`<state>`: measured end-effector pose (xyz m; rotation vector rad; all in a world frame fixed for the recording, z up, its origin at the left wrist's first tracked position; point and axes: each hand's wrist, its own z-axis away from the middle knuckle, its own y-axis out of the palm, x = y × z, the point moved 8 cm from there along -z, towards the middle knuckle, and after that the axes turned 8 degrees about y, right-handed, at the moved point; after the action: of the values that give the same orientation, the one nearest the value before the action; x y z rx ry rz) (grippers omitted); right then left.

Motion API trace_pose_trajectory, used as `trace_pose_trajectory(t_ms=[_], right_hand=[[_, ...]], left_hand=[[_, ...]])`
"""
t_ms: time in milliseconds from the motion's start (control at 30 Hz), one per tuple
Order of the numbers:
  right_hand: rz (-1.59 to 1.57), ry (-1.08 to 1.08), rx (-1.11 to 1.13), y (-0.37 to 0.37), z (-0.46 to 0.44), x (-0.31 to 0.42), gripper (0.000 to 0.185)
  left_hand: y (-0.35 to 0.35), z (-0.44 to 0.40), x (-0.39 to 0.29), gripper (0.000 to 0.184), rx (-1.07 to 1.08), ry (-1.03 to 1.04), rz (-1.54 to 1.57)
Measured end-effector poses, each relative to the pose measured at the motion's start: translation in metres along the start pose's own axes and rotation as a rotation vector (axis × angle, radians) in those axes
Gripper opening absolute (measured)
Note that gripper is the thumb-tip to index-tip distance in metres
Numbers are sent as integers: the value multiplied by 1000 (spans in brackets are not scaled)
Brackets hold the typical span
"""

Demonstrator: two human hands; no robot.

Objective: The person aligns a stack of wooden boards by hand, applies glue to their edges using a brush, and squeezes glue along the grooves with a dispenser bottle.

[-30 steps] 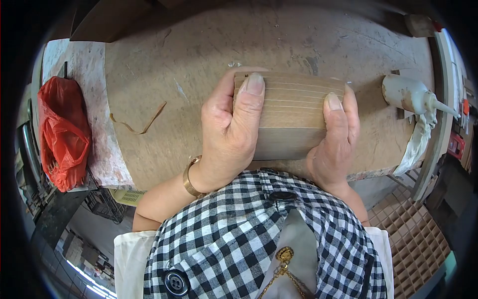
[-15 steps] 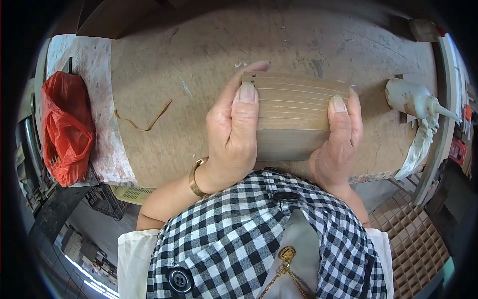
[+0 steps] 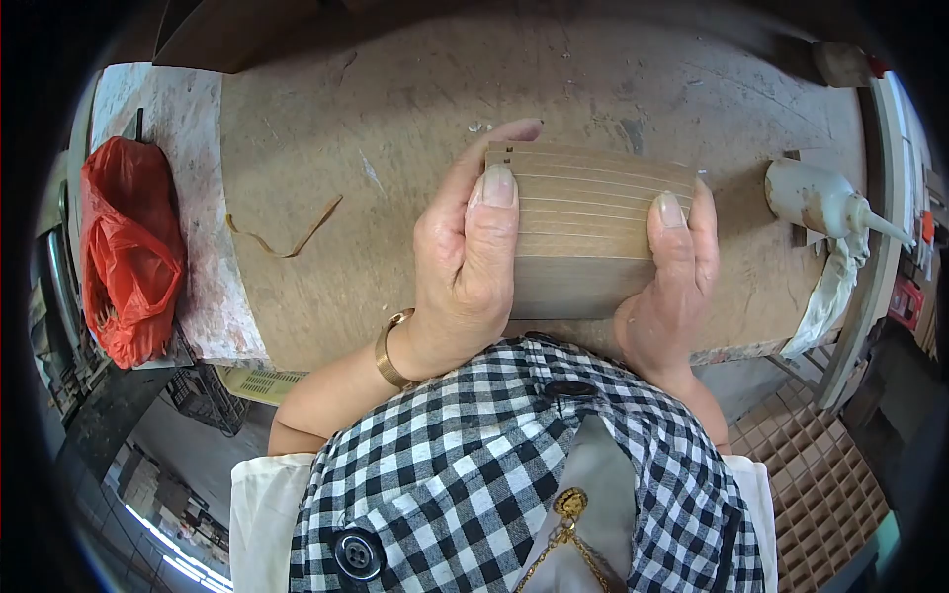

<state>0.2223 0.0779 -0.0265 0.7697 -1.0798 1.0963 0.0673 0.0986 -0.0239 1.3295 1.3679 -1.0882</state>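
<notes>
A stack of thin wooden boards (image 3: 583, 217), with pale lines between the layers, is held upright on edge close to my body. My left hand (image 3: 470, 237) grips its left end, the thumb lying across the layered edges beside small dark notches in the corner. At the opposite end my right hand (image 3: 677, 242) is closed round the boards, its thumb also pressed on the edges. The fingers behind the stack are partly hidden.
To the left lies a red plastic bag (image 3: 133, 247), with a thin brown strip (image 3: 287, 242) on the worktable (image 3: 346, 119). A whitish squeeze bottle (image 3: 816, 198) lies on its side at the right, near a crumpled pale cloth (image 3: 830, 292). A yellow crate (image 3: 259, 383) stands below the table edge.
The stack's left end and my left hand have shifted very slightly to the right. Both hands keep their hold on the boards.
</notes>
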Motion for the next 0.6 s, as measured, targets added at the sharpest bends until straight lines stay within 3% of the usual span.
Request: trace_pose_trajectory(t_ms=[300,600], right_hand=[[28,-46,35,2,-1,4,32],[22,-47,35,3,-3,5,30]], left_hand=[[-1,7,11,38,-37,-123,289],[-1,4,9,38,-1,-88,217]])
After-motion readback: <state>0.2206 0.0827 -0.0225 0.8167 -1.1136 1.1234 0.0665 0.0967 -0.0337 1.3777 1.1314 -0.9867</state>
